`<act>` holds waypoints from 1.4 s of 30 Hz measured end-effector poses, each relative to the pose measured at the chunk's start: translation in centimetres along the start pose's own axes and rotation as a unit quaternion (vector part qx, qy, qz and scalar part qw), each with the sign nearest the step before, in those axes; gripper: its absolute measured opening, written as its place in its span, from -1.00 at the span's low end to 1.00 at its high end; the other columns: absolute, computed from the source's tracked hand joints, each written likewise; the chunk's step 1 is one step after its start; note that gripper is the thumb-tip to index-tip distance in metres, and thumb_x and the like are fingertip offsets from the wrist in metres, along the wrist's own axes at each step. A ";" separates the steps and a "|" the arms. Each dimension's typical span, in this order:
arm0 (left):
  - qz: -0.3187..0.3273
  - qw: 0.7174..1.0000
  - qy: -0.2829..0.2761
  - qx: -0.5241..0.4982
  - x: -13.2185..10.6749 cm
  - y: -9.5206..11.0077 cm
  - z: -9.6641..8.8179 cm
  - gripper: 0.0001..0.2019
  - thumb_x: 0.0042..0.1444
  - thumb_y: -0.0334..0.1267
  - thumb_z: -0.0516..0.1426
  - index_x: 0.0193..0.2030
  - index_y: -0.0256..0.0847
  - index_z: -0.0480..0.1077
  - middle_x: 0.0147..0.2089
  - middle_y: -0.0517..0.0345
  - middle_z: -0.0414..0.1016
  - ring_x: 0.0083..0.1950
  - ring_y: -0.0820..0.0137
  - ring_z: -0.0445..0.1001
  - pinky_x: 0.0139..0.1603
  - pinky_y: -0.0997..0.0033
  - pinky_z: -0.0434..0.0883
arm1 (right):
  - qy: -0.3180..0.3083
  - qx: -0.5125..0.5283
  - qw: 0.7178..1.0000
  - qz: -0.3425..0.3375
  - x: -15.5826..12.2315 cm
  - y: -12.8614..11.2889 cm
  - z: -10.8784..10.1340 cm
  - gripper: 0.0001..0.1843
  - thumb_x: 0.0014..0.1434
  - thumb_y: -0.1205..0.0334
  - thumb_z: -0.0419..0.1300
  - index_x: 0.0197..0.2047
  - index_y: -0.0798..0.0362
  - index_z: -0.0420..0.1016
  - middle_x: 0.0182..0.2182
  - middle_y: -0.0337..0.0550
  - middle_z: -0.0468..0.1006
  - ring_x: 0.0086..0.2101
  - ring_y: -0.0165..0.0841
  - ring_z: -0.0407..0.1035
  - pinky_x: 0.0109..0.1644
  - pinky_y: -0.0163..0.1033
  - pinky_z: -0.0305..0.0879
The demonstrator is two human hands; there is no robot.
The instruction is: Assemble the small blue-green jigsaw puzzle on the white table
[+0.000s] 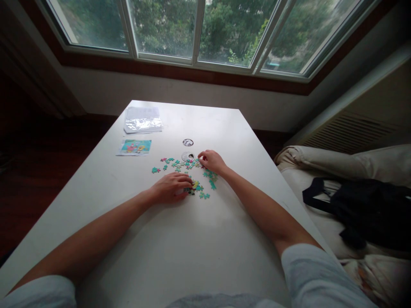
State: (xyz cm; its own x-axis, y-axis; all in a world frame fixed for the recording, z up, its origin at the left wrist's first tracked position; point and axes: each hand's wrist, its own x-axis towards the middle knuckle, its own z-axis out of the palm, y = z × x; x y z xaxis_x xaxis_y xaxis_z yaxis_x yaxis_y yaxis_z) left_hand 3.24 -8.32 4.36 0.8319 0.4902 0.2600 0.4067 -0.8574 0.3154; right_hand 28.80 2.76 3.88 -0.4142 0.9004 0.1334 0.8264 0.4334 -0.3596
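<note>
Small jigsaw puzzle pieces (177,164), mostly turquoise with some pink and yellow, lie scattered over the middle of the white table. My left hand (171,187) is curled at a tighter cluster of yellow, green and dark puzzle pieces (196,186), its fingertips and thumb against the cluster's left side. Part of that cluster is hidden under the fingers. At the far right of the loose pieces is my right hand (212,161), thumb and forefinger bent with a small gap between them. A round, clear-rimmed lid or tin (185,157) lies beside its fingertips.
A round dark-rimmed disc (188,142) lies farther back on the white table (180,256). At the back left are a picture card (136,147) with cartoon figures and a clear plastic sleeve (143,119). Right of the table, dark clothing (369,209) lies on a pale sofa (321,159).
</note>
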 end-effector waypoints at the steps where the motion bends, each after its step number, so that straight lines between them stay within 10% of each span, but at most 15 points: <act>1: 0.000 1.000 0.001 -0.001 0.0 0.0 0.0 -0.68 0.28 -0.19 0.12 0.15 -0.05 0.47 0.19 0.09 0.53 0.28 0.24 0.42 0.38 0.18 0.29 | 0.000 0.006 1.000 -0.003 0.0 0.1 0.1 -0.77 0.24 0.25 0.25 -0.05 -0.01 0.64 -0.29 -0.14 0.57 -0.22 -0.34 0.38 -0.08 -0.28 0.20; 42: -0.004 1.000 0.013 -0.010 0.2 -0.3 -0.3 -0.68 0.28 -0.22 0.10 0.13 -0.04 0.49 0.19 0.10 0.55 0.25 0.27 0.46 0.37 0.20 0.28 | -0.049 0.210 0.975 -0.049 -2.9 -3.6 1.3 -0.88 0.19 0.23 0.28 -0.24 0.05 0.62 -0.37 -0.25 0.62 -0.38 -0.46 0.40 -0.24 -0.36 0.21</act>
State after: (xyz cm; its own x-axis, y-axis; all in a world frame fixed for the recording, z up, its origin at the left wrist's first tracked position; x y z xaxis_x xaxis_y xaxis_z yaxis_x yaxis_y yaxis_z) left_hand 3.17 -7.97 4.58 0.8190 0.5005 0.2805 0.4046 -0.8505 0.3360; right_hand 26.54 -1.42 3.57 -0.5347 0.8385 0.1044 0.5600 0.4442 -0.6993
